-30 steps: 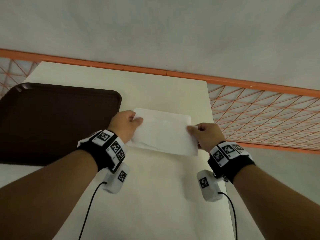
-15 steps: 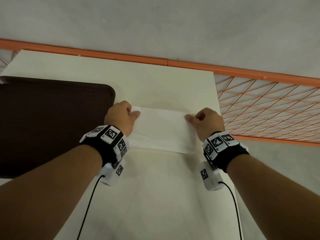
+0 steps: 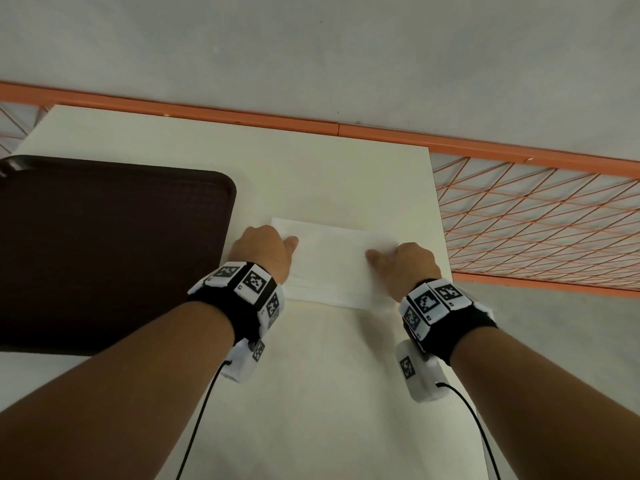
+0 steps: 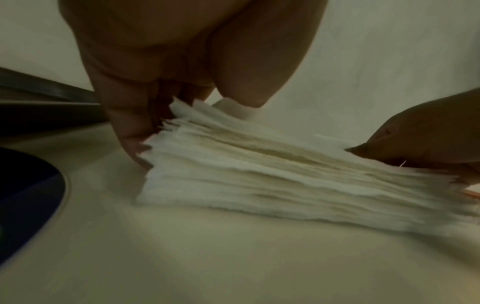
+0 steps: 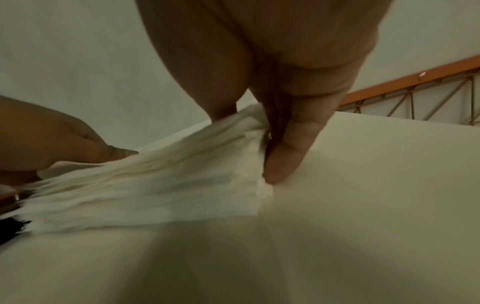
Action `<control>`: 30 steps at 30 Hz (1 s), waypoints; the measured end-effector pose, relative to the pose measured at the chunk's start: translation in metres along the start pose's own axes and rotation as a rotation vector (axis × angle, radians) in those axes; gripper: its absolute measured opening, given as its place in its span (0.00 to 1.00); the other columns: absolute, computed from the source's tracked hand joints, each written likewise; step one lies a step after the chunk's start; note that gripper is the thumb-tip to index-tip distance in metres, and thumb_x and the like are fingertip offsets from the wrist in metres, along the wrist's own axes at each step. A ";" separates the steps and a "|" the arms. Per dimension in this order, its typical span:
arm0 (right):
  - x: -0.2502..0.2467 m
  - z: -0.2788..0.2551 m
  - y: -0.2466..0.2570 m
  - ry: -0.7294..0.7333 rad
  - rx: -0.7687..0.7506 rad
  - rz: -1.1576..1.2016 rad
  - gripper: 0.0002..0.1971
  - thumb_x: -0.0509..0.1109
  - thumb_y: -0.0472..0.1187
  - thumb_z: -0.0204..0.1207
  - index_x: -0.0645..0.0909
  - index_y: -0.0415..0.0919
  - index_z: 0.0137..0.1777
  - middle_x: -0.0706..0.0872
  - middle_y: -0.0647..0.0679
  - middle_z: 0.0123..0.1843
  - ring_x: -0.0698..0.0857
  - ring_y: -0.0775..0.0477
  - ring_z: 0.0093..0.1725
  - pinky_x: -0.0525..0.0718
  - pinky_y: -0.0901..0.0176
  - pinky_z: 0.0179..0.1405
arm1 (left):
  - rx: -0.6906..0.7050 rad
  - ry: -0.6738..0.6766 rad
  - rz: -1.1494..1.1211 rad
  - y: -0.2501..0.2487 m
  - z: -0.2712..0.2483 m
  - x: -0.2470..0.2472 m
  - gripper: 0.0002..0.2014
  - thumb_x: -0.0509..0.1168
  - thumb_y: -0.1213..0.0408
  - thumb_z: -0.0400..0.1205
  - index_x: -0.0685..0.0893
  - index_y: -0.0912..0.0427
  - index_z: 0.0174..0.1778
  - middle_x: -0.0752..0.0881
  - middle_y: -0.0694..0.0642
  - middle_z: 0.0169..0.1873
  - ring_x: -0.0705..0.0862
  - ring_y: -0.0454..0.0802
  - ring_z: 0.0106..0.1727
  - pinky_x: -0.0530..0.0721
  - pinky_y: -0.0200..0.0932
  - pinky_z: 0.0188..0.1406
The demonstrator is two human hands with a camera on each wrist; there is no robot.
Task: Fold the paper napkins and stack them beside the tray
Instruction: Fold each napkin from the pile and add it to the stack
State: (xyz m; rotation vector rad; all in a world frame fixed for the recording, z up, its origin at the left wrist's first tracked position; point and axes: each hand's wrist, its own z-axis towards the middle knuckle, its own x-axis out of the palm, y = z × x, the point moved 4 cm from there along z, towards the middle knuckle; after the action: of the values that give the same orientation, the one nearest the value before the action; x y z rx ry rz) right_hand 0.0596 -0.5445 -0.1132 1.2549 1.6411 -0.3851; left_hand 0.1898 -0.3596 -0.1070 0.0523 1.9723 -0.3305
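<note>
The napkin stack [image 3: 332,268] lies on the table [image 3: 311,393], just right of the tray [image 3: 104,254], with the left hand [image 3: 263,251] and right hand [image 3: 408,268] at its ends.

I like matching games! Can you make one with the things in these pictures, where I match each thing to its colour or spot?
Things:
1. tray
2. napkins
3. rail
4. left hand

Clues:
A. orange, along the far edge of the table
B. dark brown, on the left side of the table
C. white, stacked to the right of the tray
D. holding the stack's left end, with the right hand at the other end

Pairs: 1-B, 2-C, 3-A, 4-D
</note>
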 end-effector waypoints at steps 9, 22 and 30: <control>-0.004 0.002 -0.010 0.042 -0.025 0.071 0.31 0.68 0.65 0.71 0.84 0.34 0.53 0.89 0.39 0.50 0.88 0.37 0.46 0.87 0.52 0.48 | -0.014 0.020 -0.035 0.006 0.000 -0.004 0.25 0.58 0.39 0.82 0.75 0.62 0.42 0.84 0.63 0.52 0.77 0.58 0.43 0.73 0.48 0.38; -0.030 -0.022 0.018 -0.010 -0.440 -0.174 0.42 0.67 0.67 0.73 0.62 0.45 0.81 0.66 0.47 0.80 0.68 0.41 0.78 0.73 0.43 0.73 | -0.018 0.067 -0.133 0.012 0.000 -0.004 0.26 0.64 0.38 0.78 0.75 0.62 0.38 0.81 0.58 0.40 0.80 0.56 0.39 0.73 0.45 0.33; -0.008 -0.007 0.063 0.294 -0.524 -0.419 0.46 0.75 0.65 0.67 0.64 0.43 0.79 0.74 0.47 0.75 0.74 0.44 0.73 0.74 0.50 0.69 | 0.022 0.115 -0.084 0.004 0.001 -0.003 0.26 0.72 0.39 0.71 0.76 0.60 0.45 0.82 0.56 0.47 0.80 0.55 0.44 0.77 0.46 0.39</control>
State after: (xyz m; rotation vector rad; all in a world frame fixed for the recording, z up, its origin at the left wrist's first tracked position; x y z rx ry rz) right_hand 0.1096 -0.5180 -0.0841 0.5912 2.0886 -0.0052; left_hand 0.1929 -0.3553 -0.1051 0.0030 2.0889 -0.4122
